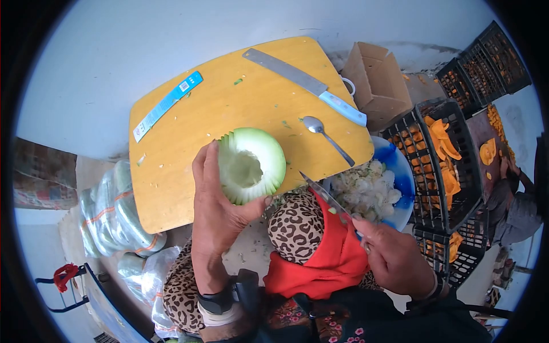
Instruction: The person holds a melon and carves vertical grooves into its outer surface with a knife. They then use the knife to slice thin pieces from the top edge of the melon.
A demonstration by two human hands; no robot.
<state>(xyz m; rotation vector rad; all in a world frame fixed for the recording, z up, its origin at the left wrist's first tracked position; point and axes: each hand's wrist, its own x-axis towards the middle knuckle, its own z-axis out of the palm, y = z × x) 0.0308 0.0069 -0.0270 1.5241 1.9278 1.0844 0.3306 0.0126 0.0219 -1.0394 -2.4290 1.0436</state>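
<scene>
A hollowed piece of pale green melon (271, 153), probably winter melon, is held over the near edge of the yellow board (189, 126). Several notches run along part of its cut rim. My left hand (214, 200) is closed around its left and lower side, thumb in front. My right hand (392, 254) grips a small knife (324, 196) whose blade points up and left, apart from the melon. A metal spoon (314, 124) lies on the board. Beyond it rests a large knife (289, 71) with a light blue handle.
A blue-white basin (405, 177) holds pale melon scraps (366, 186). A blue and white sleeve (167, 107) lies on the board. Black crates (423, 206) with orange pieces and a cardboard box (374, 86) stand right. Wrapped melons (117, 208) lie left. Another person's sleeve (517, 214) shows far right.
</scene>
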